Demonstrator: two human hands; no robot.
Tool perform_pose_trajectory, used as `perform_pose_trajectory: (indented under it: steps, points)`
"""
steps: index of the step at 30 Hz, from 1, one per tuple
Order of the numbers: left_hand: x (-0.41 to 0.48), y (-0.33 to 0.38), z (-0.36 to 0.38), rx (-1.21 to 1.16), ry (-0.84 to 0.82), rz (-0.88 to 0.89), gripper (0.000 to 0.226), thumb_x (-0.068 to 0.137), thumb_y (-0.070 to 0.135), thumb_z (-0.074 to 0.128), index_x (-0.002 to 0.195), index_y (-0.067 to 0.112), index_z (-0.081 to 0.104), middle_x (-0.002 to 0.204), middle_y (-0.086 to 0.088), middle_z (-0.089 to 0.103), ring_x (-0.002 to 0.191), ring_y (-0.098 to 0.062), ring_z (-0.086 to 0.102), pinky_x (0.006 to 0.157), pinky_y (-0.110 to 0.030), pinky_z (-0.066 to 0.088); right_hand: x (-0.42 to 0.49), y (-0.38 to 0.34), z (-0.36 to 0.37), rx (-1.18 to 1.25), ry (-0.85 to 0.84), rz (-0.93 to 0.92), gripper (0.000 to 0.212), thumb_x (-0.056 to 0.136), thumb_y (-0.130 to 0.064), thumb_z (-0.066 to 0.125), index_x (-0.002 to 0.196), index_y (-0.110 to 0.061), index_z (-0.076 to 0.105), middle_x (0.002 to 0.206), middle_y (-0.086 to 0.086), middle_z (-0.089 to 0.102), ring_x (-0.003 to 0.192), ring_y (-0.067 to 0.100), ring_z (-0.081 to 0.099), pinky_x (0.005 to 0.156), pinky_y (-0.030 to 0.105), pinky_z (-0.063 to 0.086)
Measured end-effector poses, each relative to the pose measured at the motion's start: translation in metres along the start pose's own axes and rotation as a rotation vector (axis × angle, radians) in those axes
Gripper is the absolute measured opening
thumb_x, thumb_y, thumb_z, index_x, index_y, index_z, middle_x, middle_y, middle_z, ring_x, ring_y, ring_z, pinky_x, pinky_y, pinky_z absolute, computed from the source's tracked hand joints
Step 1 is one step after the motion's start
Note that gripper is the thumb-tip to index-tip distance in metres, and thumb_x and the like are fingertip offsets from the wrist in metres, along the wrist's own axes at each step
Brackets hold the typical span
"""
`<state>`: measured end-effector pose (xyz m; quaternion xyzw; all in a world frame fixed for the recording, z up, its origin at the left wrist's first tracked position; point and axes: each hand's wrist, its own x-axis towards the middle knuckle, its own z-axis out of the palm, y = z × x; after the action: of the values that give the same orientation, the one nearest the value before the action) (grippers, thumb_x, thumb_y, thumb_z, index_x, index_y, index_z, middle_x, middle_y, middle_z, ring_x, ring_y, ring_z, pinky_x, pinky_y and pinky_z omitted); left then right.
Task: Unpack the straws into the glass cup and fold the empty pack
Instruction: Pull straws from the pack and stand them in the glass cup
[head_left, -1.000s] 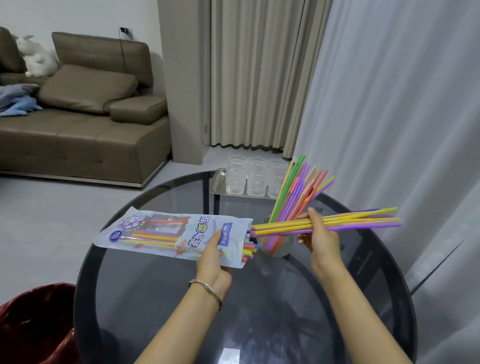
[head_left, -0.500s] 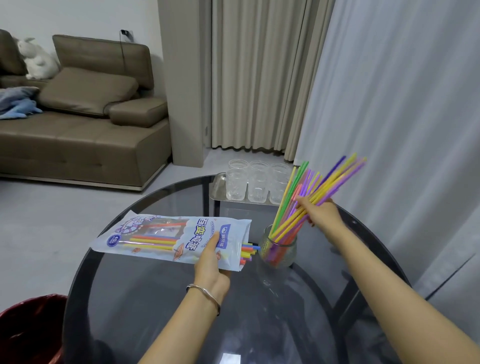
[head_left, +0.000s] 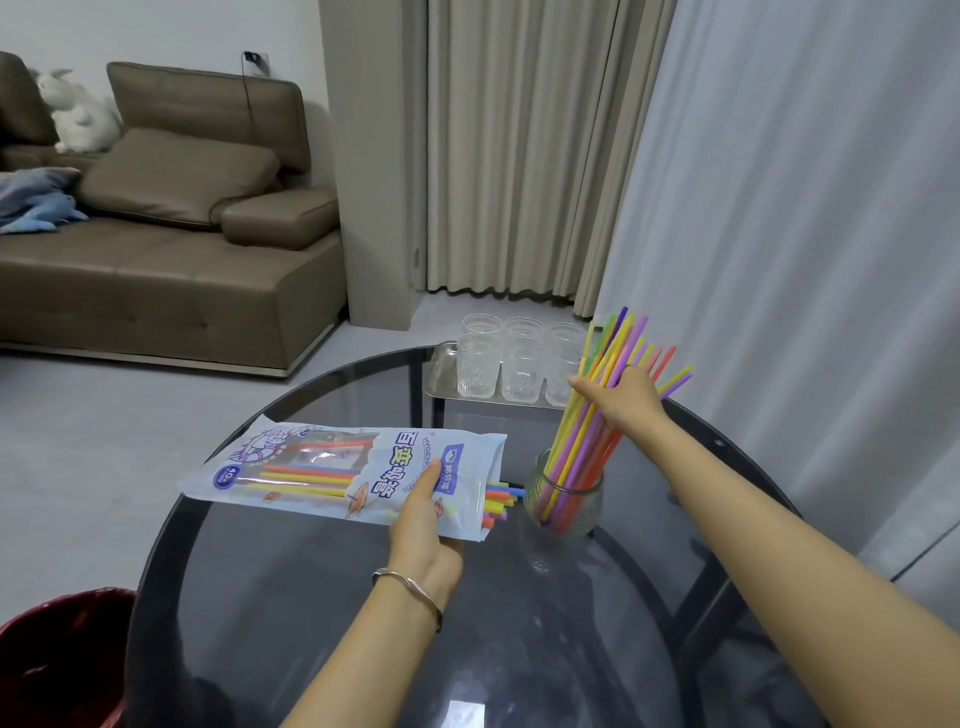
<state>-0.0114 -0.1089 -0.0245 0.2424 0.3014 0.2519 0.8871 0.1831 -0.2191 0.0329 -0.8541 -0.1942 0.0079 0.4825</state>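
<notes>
Behind the round dark smoked-glass surface (head_left: 311, 597) there's a shiny metal tray (head_left: 439, 371) at the far edge with clear ribbed plastic cups (head_left: 478, 364) lined up in two rows, sitting just behind the right hand (head_left: 626, 397). A dark red bin (head_left: 62, 660) pokes in at the bottom left, and farther back on the floor there's a brown leather sofa (head_left: 171, 249) with a white plush rabbit (head_left: 78, 111) on it. Pleated beige curtains (head_left: 519, 145) and a sheer white curtain (head_left: 805, 208) fill the right side.

The small clear glass cup (head_left: 563, 501) stands near the middle of the surface, stuffed with thin coloured plastic straws (head_left: 587, 447) (yellow, purple, orange, green) fanning up and leaning right. The right hand is wrapped around that bundle up near the top.

The left hand (head_left: 423, 525), silver bangle (head_left: 410, 587) on the wrist, pinches the open end of the glossy white-and-blue printed straw pack (head_left: 332, 473), held flat above the surface. A few straw ends stick out of its mouth, just beside the cup.
</notes>
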Motion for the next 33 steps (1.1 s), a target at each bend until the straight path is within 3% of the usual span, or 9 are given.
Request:
perform_pose_trajectory:
  steps: [4, 7, 13, 18, 22, 24, 27, 30, 33]
  points:
    - [-0.001, 0.001, 0.001, -0.006, -0.008, -0.004, 0.028, 0.091, 0.018, 0.058, 0.118, 0.017, 0.052, 0.092, -0.006, 0.064, 0.076, -0.027, 0.062, 0.042, -0.038, 0.055, 0.000, -0.001, -0.001, -0.041, 0.075, -0.084, 0.043, 0.075, -0.034, 0.075, 0.101, -0.004, 0.059, 0.094, 0.008, 0.065, 0.086, 0.022, 0.060, 0.073, 0.031, 0.045]
    - [-0.002, 0.001, 0.001, -0.009, -0.015, -0.013, 0.026, 0.091, 0.018, 0.058, 0.116, 0.018, 0.051, 0.092, -0.006, 0.064, 0.076, -0.027, 0.062, 0.042, -0.038, 0.055, -0.004, 0.000, -0.009, -0.034, 0.159, -0.059, 0.054, 0.075, -0.031, 0.076, 0.114, -0.005, 0.050, 0.107, 0.011, 0.063, 0.095, 0.026, 0.058, 0.082, 0.037, 0.048]
    - [-0.007, 0.000, -0.002, 0.000, -0.027, -0.028, 0.033, 0.091, 0.019, 0.057, 0.123, 0.015, 0.051, 0.103, -0.011, 0.066, 0.079, -0.029, 0.062, 0.042, -0.039, 0.055, -0.020, 0.002, -0.034, 0.044, 0.233, -0.042, 0.067, 0.078, -0.025, 0.074, 0.133, -0.006, 0.042, 0.121, 0.011, 0.055, 0.101, 0.021, 0.054, 0.087, 0.031, 0.046]
    - [-0.014, -0.007, -0.004, -0.002, -0.016, -0.038, 0.036, 0.090, 0.019, 0.058, 0.125, 0.017, 0.051, 0.102, -0.009, 0.065, 0.079, -0.028, 0.062, 0.045, -0.039, 0.056, -0.066, 0.006, -0.023, 0.191, 0.183, -0.008, 0.040, 0.081, -0.025, 0.071, 0.116, -0.014, 0.054, 0.116, 0.006, 0.060, 0.086, 0.021, 0.061, 0.083, 0.041, 0.056]
    - [-0.023, -0.011, -0.004, 0.005, -0.012, -0.046, 0.030, 0.091, 0.019, 0.058, 0.120, 0.018, 0.052, 0.101, -0.008, 0.066, 0.079, -0.026, 0.062, 0.044, -0.037, 0.055, -0.120, 0.007, 0.017, 0.555, 0.025, 0.187, 0.016, 0.090, -0.021, 0.058, 0.103, -0.012, 0.059, 0.094, 0.006, 0.064, 0.072, 0.016, 0.063, 0.062, 0.022, 0.053]
    - [-0.027, -0.013, -0.007, 0.026, 0.001, -0.028, 0.029, 0.091, 0.019, 0.058, 0.119, 0.016, 0.054, 0.099, -0.007, 0.066, 0.083, -0.027, 0.063, 0.053, -0.040, 0.057, -0.142, 0.006, 0.038, 0.710, -0.074, 0.295, 0.018, 0.093, -0.025, 0.053, 0.104, -0.012, 0.059, 0.092, 0.004, 0.065, 0.074, 0.016, 0.064, 0.059, 0.019, 0.054]
    - [-0.029, -0.015, -0.012, 0.050, 0.092, 0.045, 0.039, 0.087, 0.022, 0.063, 0.125, 0.013, 0.057, 0.122, -0.011, 0.066, 0.108, -0.033, 0.062, 0.083, -0.049, 0.052, -0.165, 0.000, 0.059, 0.936, -0.151, 0.470, 0.031, 0.097, -0.034, 0.045, 0.099, -0.008, 0.061, 0.090, 0.005, 0.066, 0.070, 0.015, 0.065, 0.057, 0.022, 0.055]
    - [-0.035, -0.016, -0.012, 0.098, 0.146, 0.141, 0.030, 0.085, 0.019, 0.067, 0.114, 0.012, 0.061, 0.120, -0.010, 0.066, 0.102, -0.028, 0.063, 0.096, -0.049, 0.050, -0.178, -0.005, 0.067, 1.143, -0.207, 0.561, 0.036, 0.097, -0.038, 0.042, 0.091, -0.009, 0.062, 0.073, 0.005, 0.067, 0.054, 0.012, 0.064, 0.050, 0.024, 0.052]
    - [-0.042, -0.018, -0.008, 0.138, 0.137, 0.209, 0.040, 0.084, 0.018, 0.068, 0.122, 0.007, 0.060, 0.119, -0.009, 0.067, 0.102, -0.025, 0.064, 0.095, -0.046, 0.051, -0.183, -0.002, 0.072, 0.918, -0.177, 0.430, 0.032, 0.098, -0.035, 0.041, 0.090, -0.011, 0.060, 0.075, 0.005, 0.069, 0.059, 0.014, 0.064, 0.054, 0.025, 0.053]
